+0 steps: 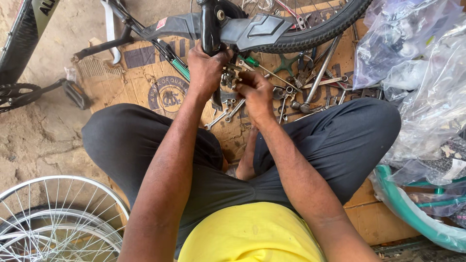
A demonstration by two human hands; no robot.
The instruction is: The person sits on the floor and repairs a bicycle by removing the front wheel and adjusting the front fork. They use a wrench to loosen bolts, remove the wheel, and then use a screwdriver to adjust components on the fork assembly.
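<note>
Left hand [206, 68]: fingers clamped on black bicycle part [210, 26].
Right hand [256, 94]: fingers pinched on small metal fitting [229, 77], just below that part.

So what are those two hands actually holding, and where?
The left hand wraps the lower end of the black bike tube. The right hand pinches a small metal part beside it.

The black bicycle frame [209, 24] lies across the far side of the scene, with grey plastic guards on it and a black upright tube near the middle, where the left hand [206, 68] grips its lower end. Just right of that, the right hand [256, 94] pinches a small metal part [229, 77], grey and worn, held against the bottom of the tube. Its exact shape is hidden between the fingers.
</note>
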